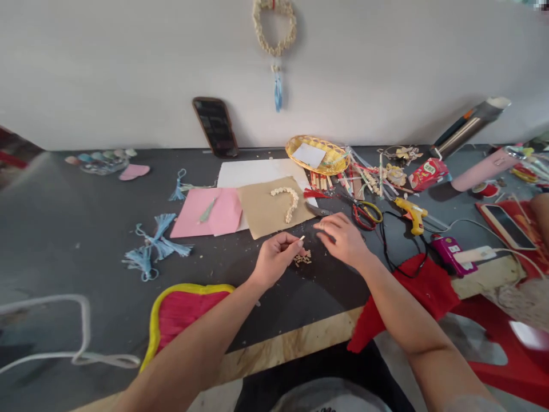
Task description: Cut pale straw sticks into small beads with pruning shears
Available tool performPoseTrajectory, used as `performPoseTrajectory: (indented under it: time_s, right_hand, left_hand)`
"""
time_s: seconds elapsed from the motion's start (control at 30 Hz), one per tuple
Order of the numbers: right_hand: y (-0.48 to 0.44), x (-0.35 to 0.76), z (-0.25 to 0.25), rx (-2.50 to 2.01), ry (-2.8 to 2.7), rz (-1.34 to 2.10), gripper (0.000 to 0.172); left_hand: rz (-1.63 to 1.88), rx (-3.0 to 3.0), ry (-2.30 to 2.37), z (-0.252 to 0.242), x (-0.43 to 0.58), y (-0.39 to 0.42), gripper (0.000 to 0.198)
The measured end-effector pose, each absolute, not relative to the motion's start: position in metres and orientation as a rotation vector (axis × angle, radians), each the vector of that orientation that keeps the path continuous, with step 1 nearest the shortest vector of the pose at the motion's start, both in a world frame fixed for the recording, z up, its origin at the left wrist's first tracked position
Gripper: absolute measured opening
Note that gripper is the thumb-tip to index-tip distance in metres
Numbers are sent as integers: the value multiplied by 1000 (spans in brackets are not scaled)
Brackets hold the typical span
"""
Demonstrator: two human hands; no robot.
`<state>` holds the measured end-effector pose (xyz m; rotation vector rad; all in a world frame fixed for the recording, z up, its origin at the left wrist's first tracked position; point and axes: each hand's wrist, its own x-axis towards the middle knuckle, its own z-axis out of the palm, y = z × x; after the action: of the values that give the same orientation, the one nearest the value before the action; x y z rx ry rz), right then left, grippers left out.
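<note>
My left hand [277, 258] is closed, pinching a short pale stick piece [302, 238] between thumb and fingertips. Just to its right, my right hand [343, 239] has its fingers bent and a little apart, with nothing visible in them. Below the fingertips lies a small pile of similar short pieces [302, 260] on the dark table. Beyond the hands, a curved strip of cream-coloured bits [294, 201] rests on brown paper [257, 214]. Pliers [318, 210] lie just past my right hand.
Pink sheets [184, 214] and blue tassels [160, 243] lie left. A yellow glue gun [412, 214], scissors [364, 214], a wicker basket [317, 167] and a pink bottle [484, 169] stand or lie right. A phone [217, 129] leans on the wall. Another person's arm [541, 214] shows far right.
</note>
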<state>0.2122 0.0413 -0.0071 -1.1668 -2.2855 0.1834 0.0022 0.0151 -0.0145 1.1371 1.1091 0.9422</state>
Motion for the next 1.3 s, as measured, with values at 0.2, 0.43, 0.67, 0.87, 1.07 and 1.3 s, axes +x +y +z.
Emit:
performPoseTrajectory:
  time_s: [0.2,0.43,0.67,0.87,1.07,1.3]
  right_hand:
    - [48,239,-7,-1742,-2272,-99,22]
    - [52,239,-15,-1729,-2238,-22,12]
    - [57,244,2,-1385,-1433,766,28]
    - [47,231,0,-1072,-1230,1350,29]
    - [33,223,2,-1099,-1741,1084,50]
    - [28,213,5,-1238,-2389,166,45]
  left_hand:
    - [956,1097,1110,-14,1,17,29]
    - [1082,1037,1117,-13,-2,19,27]
    - [1159,993,1090,-8,-1,19,28]
    - [1235,937,1041,-5,-2,21,27]
    - [1307,932,1038,-1,-6,23,28]
    - [1360,907,974,0,-7,22,25]
